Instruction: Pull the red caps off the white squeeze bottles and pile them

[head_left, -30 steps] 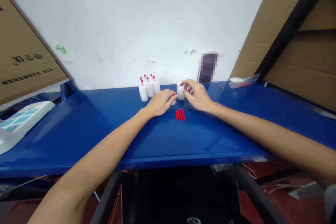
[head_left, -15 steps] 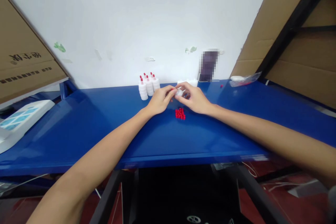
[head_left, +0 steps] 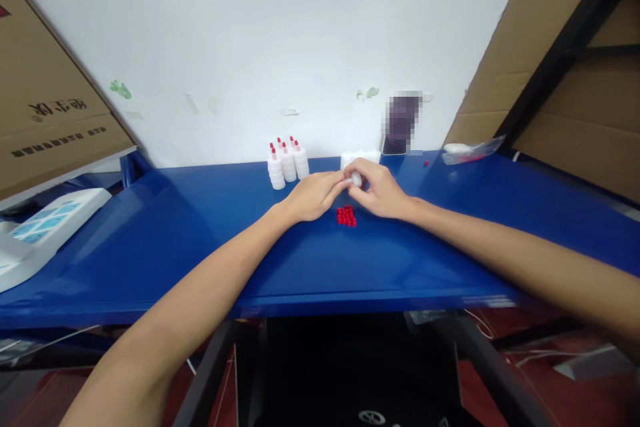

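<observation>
My right hand is closed round a small white bottle, held just above the blue table. My left hand meets it from the left, fingertips pinched at the bottle's end; what they pinch is too small to make out. A cluster of several small red caps lies on the table right under both hands. Behind them to the left stands a group of several white bottles with red caps. More white bottles sit just behind my hands.
A white device with blue panels lies at the table's left end. Cardboard boxes lean at the left and right. A clear plastic bag and one stray red cap lie at the back right. A blurred dark object leans on the wall.
My right hand lifted a white bottle off the table and brought it toward me. My left hand came up to meet it, fingertips now at the bottle's end.
</observation>
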`<state>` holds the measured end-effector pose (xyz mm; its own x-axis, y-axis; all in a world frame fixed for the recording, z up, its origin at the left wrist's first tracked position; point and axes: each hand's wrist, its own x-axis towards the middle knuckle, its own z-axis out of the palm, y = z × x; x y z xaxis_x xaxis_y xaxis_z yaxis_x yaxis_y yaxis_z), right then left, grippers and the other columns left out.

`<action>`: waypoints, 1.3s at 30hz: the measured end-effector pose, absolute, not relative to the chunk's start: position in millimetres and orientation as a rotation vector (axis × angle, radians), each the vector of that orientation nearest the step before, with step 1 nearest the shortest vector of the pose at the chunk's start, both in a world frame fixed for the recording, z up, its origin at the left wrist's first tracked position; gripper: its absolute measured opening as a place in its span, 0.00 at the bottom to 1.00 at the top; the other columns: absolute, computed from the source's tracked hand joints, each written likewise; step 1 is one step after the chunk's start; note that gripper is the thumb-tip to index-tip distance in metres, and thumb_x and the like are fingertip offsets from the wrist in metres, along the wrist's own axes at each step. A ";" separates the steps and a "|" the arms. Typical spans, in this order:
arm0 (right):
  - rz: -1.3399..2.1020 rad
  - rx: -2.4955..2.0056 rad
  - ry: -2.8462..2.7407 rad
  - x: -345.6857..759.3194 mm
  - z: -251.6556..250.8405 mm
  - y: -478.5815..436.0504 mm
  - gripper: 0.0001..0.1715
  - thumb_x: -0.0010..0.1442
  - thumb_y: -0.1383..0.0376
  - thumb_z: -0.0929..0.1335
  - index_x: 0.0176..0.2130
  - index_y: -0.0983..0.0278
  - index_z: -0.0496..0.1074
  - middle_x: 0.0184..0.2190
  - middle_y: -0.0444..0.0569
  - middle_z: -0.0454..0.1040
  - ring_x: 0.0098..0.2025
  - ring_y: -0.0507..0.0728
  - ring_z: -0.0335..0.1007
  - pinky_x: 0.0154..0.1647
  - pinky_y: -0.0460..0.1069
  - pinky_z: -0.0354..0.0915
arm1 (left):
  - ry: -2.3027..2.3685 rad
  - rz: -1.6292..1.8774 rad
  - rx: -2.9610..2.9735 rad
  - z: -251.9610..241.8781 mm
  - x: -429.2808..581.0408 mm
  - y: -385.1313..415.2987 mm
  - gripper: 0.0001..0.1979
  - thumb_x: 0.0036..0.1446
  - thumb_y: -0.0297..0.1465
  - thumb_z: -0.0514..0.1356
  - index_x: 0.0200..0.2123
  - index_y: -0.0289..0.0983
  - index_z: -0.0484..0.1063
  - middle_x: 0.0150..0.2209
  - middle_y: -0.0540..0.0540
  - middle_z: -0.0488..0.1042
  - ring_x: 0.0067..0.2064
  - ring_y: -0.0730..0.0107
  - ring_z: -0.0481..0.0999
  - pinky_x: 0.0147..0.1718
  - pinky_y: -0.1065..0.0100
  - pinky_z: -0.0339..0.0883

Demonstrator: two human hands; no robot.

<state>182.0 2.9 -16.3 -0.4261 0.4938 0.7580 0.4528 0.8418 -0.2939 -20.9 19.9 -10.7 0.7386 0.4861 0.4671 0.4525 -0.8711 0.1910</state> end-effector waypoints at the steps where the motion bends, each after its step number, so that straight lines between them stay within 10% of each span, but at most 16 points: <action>1: 0.048 -0.671 -2.096 182.8 -15.6 3.1 0.07 0.56 0.72 0.66 0.36 0.61 0.66 0.29 0.42 0.67 0.28 0.52 0.61 0.31 0.49 0.59 | 0.773 0.786 2.891 -9.6 -20.6 20.4 0.23 0.75 0.42 0.40 0.41 0.37 0.69 0.39 0.42 0.77 0.40 0.61 0.76 0.41 0.61 0.66; 27: -0.173 -0.488 -2.192 188.7 -12.3 8.5 0.11 0.59 0.74 0.60 0.38 0.58 0.62 0.38 0.51 0.66 0.38 0.59 0.64 0.38 0.55 0.67 | 0.734 0.738 2.861 11.6 -12.8 9.9 0.19 0.74 0.38 0.43 0.41 0.36 0.70 0.42 0.40 0.77 0.42 0.60 0.76 0.44 0.59 0.68; 39: -0.216 -0.825 -2.125 217.9 -16.3 28.8 0.08 0.62 0.70 0.62 0.41 0.59 0.61 0.37 0.50 0.67 0.34 0.59 0.62 0.38 0.55 0.63 | 0.942 0.559 2.887 4.1 -30.6 17.0 0.29 0.73 0.45 0.41 0.21 0.39 0.59 0.22 0.46 0.66 0.24 0.67 0.64 0.31 0.62 0.57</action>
<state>217.9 28.8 -16.3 -0.4434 0.4837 0.7546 0.6253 0.7701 -0.1262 -30.6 17.0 4.1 0.7485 0.5797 0.3221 0.5604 -0.8126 0.1603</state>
